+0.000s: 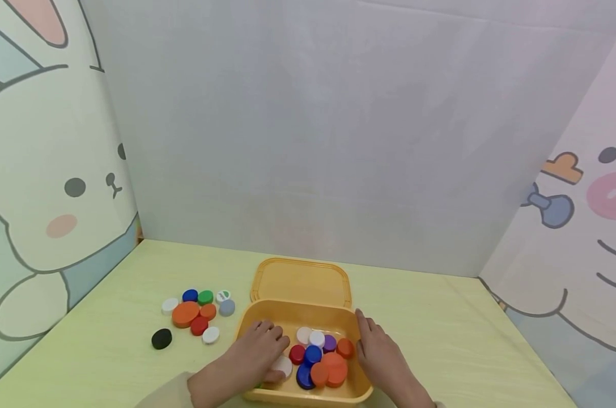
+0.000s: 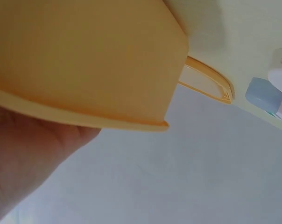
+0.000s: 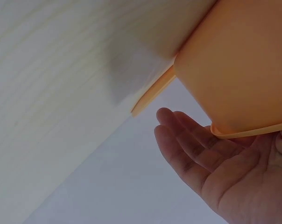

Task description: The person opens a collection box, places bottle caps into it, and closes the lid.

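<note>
An orange-yellow plastic box [image 1: 308, 309] stands at the table's front, with several bottle caps inside in blue, orange, red, purple and white. My left hand [image 1: 256, 354] reaches over its left rim, thumb and fingers spread about a white cap [image 1: 284, 366]. The fingertips are partly hidden, so contact with that cap cannot be made out. My right hand [image 1: 384, 357] rests on the right rim; in the right wrist view its fingers [image 3: 183, 140] extend loosely past the outer wall [image 3: 243, 70]. The left wrist view shows the left hand [image 2: 33, 154] over the rim.
Behind the box lies its matching lid [image 1: 301, 281], flat on the pale yellow table [image 1: 440, 328]. Left of the box several loose caps are grouped, among them a large orange cap [image 1: 186, 314], a green cap [image 1: 205, 297] and a black cap [image 1: 161, 339]. A grey curtain [image 1: 308, 141] hangs behind.
</note>
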